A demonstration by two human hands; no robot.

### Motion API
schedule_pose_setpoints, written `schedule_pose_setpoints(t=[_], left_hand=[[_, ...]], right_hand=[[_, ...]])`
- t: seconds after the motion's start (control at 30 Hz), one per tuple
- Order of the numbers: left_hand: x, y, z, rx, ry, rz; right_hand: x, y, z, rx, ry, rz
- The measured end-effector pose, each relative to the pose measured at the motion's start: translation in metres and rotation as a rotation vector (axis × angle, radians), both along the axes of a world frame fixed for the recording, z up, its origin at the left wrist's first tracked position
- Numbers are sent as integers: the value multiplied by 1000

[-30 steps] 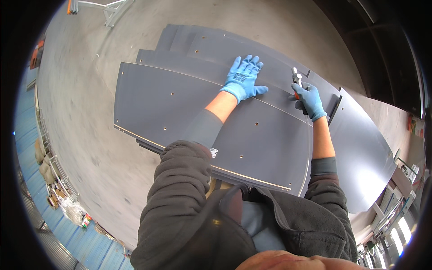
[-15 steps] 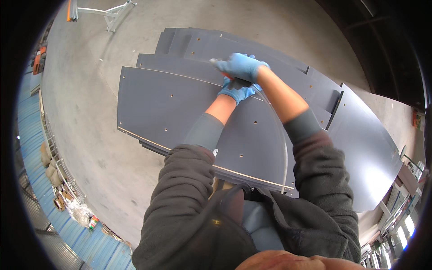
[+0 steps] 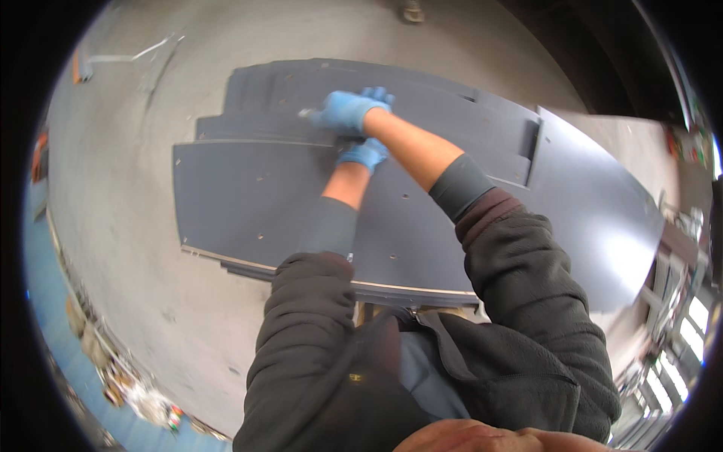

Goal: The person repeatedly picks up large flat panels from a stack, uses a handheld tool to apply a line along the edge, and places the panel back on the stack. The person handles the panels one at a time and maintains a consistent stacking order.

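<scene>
Dark grey curved panels (image 3: pixel 301 203) lie stacked in front of me, with small holes and a pale edge strip. My right hand (image 3: pixel 346 111), in a blue glove, is closed around a hand tool whose pale tip (image 3: pixel 305 114) points left over the far panels. Motion smears the tool, and the glove hides most of its body. Just below it, near the top panel's far edge, is my left hand (image 3: pixel 365 154), also blue-gloved. Its fingers are blurred and partly covered, so their grip does not show.
Concrete floor (image 3: pixel 113 166) surrounds the stack. A white metal stand (image 3: pixel 120 58) stands at the far left, and a large dark structure (image 3: pixel 602 68) at the far right. Assorted loose items (image 3: pixel 151 403) lie along the blue wall at left.
Both hands have moved left, and the right hand still holds the tool. My view has shifted too. The clear hose visible earlier beside my right forearm no longer shows plainly.
</scene>
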State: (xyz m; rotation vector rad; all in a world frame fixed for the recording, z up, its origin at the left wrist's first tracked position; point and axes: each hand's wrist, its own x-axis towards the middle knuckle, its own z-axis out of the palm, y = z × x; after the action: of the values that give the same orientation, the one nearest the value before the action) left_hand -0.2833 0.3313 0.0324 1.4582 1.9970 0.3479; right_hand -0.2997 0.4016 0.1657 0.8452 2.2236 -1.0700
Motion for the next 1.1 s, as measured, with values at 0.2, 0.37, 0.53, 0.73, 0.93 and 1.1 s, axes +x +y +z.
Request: schedule_pose_setpoints(t=[0.2, 0.37, 0.53, 0.73, 0.93, 1.1], left_hand=[[2, -1, 7, 401, -1214, 491], [-6, -5, 4, 1, 519, -47], [-1, -1, 15, -41, 501, -62], [3, 0, 24, -109, 520, -80], [18, -5, 34, -120, 491, -3], [38, -48, 41, 170, 394, 192]], right_hand=[[83, 5, 7, 79, 178, -365], [194, 56, 24, -101, 124, -893], [313, 44, 13, -222, -58, -745], [397, 15, 18, -127, 7, -1055], [413, -17, 47, -196, 244, -1413], [446, -35, 55, -459, 95, -980]])
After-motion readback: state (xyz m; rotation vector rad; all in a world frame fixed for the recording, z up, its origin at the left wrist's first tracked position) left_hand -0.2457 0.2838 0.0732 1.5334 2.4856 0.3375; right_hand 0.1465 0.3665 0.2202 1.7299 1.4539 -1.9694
